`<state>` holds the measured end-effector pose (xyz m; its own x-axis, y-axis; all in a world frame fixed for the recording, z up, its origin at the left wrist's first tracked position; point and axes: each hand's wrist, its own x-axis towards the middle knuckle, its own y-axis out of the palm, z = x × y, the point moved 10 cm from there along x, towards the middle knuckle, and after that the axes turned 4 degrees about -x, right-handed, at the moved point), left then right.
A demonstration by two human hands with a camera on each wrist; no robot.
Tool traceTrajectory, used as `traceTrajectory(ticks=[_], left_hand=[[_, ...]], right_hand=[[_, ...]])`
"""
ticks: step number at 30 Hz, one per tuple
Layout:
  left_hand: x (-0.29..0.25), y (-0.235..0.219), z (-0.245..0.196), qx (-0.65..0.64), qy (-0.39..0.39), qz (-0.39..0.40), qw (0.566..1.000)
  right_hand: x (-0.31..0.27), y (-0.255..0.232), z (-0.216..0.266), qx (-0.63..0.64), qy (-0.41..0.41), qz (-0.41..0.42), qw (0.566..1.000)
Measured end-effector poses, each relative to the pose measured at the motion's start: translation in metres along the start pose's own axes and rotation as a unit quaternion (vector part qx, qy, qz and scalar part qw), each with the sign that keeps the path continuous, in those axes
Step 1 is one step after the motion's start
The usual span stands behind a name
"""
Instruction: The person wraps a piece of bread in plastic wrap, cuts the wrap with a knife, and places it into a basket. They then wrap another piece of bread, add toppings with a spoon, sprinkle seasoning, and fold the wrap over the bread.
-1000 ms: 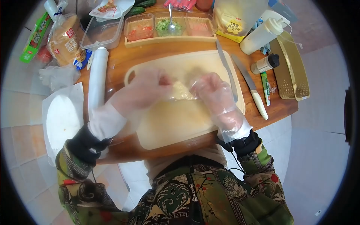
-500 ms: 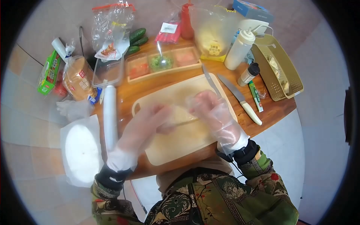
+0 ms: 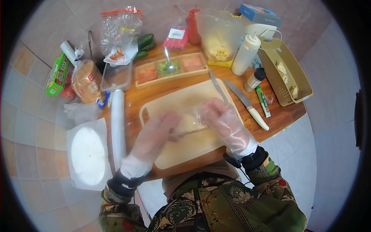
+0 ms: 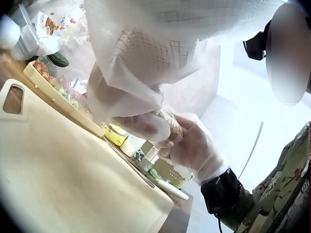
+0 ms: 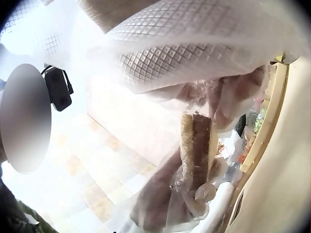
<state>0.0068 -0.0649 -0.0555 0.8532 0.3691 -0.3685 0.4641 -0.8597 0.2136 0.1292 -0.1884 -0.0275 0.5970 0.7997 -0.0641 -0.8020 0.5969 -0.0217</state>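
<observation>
A film-wrapped sandwich piece (image 3: 192, 123), pale outside with a brown layer seen edge-on in the right wrist view (image 5: 201, 145), is held above the cream cutting board (image 3: 170, 154). The left hand (image 3: 157, 129), in a clear plastic glove, grips its left end; the same hand shows below the piece in the right wrist view (image 5: 170, 194). The right hand (image 3: 226, 120), also gloved, pinches the film at its right end, and appears beyond the piece in the left wrist view (image 4: 192, 145). Gloves and film hide parts of the fingertips.
Left of the board lie a white film roll (image 3: 118, 127) and a white oval on paper (image 3: 89, 156). Behind stands a tray of chopped food (image 3: 172, 77). To the right are a white-handled knife (image 3: 257, 118), a second blade, bottles and an olive basket (image 3: 288, 73) holding wrapped pieces.
The head view has shifted, showing more of the table's back. Both hands stay around the wrapped piece, and the left hand has moved slightly along its end.
</observation>
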Motion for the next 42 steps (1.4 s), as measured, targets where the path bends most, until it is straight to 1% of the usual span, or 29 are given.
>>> traceTrajectory(ticks=[3,5,6,8,9,10,11,12,14,15,17,18,21,23,25,26,27,28,30,31,32,34,35,36,37,38,39,40,42], left_hand=[[0.003,0.0,0.001,0.01,0.003,-0.004,1.0],[0.004,-0.006,0.017,-0.057,-0.075,-0.057,0.994],[0.003,-0.007,0.016,-0.057,-0.075,-0.057,0.994],[0.0,-0.004,0.022,-0.093,-0.107,-0.036,0.989],[-0.003,-0.007,0.027,-0.094,-0.107,-0.037,0.989],[-0.005,-0.005,0.026,-0.125,-0.06,-0.007,0.99],[-0.006,-0.002,0.02,-0.156,-0.012,0.022,0.987],[-0.005,-0.001,0.019,-0.157,-0.011,0.022,0.987],[-0.004,0.011,0.014,-0.029,0.008,0.047,0.998],[-0.004,0.012,0.014,-0.031,0.007,0.045,0.998],[-0.005,0.005,0.017,-0.045,-0.001,0.01,0.999],[-0.007,0.006,0.015,-0.046,-0.001,0.009,0.999],[-0.009,0.003,0.013,-0.034,0.0,-0.003,0.999],[-0.009,0.0,0.012,-0.079,0.027,-0.005,0.996],[-0.01,-0.006,0.015,-0.082,0.028,-0.018,0.996],[-0.009,-0.009,0.016,-0.085,0.027,-0.031,0.996],[-0.008,-0.009,0.017,-0.082,0.03,-0.028,0.996],[-0.008,-0.011,0.02,-0.098,0.025,-0.03,0.994],[-0.009,-0.01,0.018,-0.107,0.024,-0.027,0.994],[-0.011,-0.011,0.014,-0.117,0.033,-0.048,0.991],[-0.012,-0.012,0.01,-0.127,0.042,-0.069,0.989],[-0.01,-0.011,0.005,-0.117,0.061,-0.077,0.988],[-0.009,-0.018,0.006,-0.115,0.081,-0.104,0.985],[-0.008,-0.025,0.006,-0.114,0.099,-0.131,0.98],[-0.006,-0.026,0.009,-0.111,0.101,-0.129,0.98],[-0.006,-0.028,0.008,-0.097,0.13,-0.131,0.978],[-0.006,-0.028,0.005,-0.083,0.157,-0.133,0.975],[-0.004,-0.027,0.007,-0.082,0.155,-0.131,0.976],[-0.005,-0.02,-0.001,-0.112,0.215,-0.097,0.965]], right_hand=[[-0.002,-0.003,0.006,-0.036,-0.008,0.003,0.999],[-0.002,-0.003,0.007,-0.024,0.002,-0.008,1.0],[-0.002,-0.004,0.005,-0.012,0.011,-0.02,1.0],[0.0,-0.002,-0.004,-0.013,0.01,-0.016,1.0],[0.001,-0.002,-0.007,-0.014,0.011,-0.011,1.0],[0.001,-0.003,-0.008,-0.014,0.011,-0.01,1.0],[0.001,-0.001,-0.009,-0.016,0.016,0.012,1.0],[0.0,0.002,-0.011,-0.018,0.021,0.034,0.999],[0.0,0.004,-0.01,-0.017,0.023,0.035,0.999],[0.001,0.004,-0.011,-0.015,0.026,0.035,0.999],[0.001,0.004,-0.011,-0.004,0.021,0.036,0.999],[0.002,0.004,-0.01,0.009,0.015,0.036,0.999],[0.003,0.0,-0.005,-0.017,0.032,0.024,0.999],[0.006,-0.005,-0.009,-0.025,0.033,0.022,0.999],[0.01,-0.009,-0.007,-0.032,0.032,0.018,0.999],[0.011,-0.014,-0.001,0.011,0.021,-0.002,1.0],[0.011,-0.02,0.004,0.054,0.009,-0.022,0.998],[0.012,-0.023,0.006,0.055,0.004,-0.026,0.998],[0.014,-0.049,0.006,0.079,-0.013,-0.114,0.99],[0.016,-0.057,0.001,0.095,-0.008,-0.142,0.985],[0.016,-0.058,0.0,0.099,-0.017,-0.146,0.984],[0.005,-0.065,-0.013,0.086,0.009,-0.205,0.975],[0.002,-0.064,-0.02,0.08,0.017,-0.209,0.974],[-0.003,-0.062,-0.024,0.083,0.013,-0.211,0.974],[-0.006,-0.055,-0.028,0.092,0.008,-0.188,0.978],[-0.01,-0.05,-0.031,0.1,0.005,-0.164,0.981],[-0.012,-0.041,-0.032,0.137,0.007,-0.139,0.981],[-0.014,-0.037,-0.028,0.138,0.008,-0.142,0.98],[-0.017,-0.017,-0.017,0.187,0.015,-0.089,0.978]])
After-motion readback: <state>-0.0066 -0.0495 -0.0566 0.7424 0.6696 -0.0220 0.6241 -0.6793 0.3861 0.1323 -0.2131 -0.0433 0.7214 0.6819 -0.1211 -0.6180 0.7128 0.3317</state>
